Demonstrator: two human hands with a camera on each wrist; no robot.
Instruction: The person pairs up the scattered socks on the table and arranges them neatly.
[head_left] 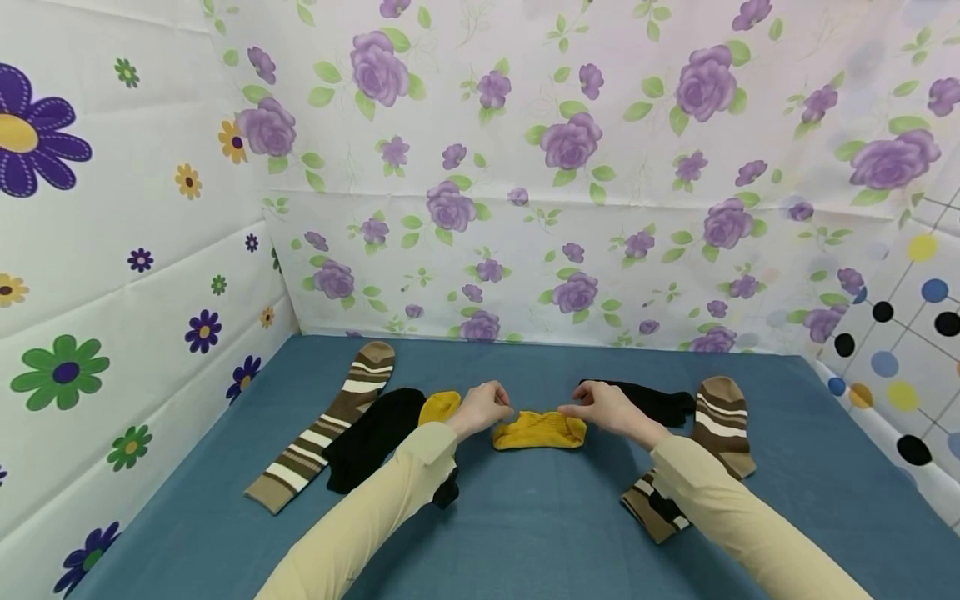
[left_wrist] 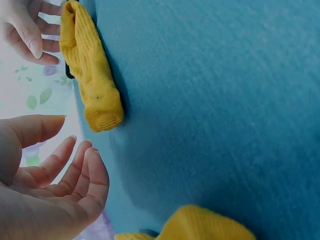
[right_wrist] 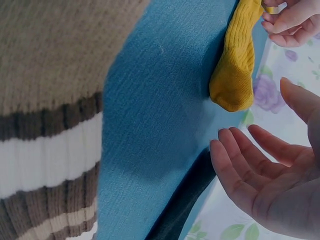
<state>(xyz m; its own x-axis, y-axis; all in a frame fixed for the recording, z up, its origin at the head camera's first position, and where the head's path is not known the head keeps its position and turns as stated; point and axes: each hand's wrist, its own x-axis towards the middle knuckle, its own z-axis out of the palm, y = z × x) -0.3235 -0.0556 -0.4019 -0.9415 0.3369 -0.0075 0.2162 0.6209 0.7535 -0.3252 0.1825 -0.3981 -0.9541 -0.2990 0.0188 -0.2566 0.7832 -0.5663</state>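
Note:
A ribbed yellow sock (head_left: 538, 430) lies flat on the blue cloth between my hands, seen also in both wrist views. My left hand (head_left: 480, 408) hovers off its left end, thumb and fingers apart and loosely bent, holding nothing. Off the other end is my right hand (head_left: 609, 407), its fingers relaxed and spread from the thumb; the right wrist view shows a gap between these fingers (right_wrist: 250, 165) and the sock. Beside my left wrist a second yellow sock (head_left: 439, 407) is partly hidden by the hand and sleeve.
To the left lie a brown-and-white striped sock (head_left: 322, 433) and a black sock (head_left: 378, 442). A black sock (head_left: 652, 402) and another striped sock (head_left: 722, 417) are on the right, the latter partly under my forearm. Flowered cloth walls (head_left: 450, 275) border the blue surface.

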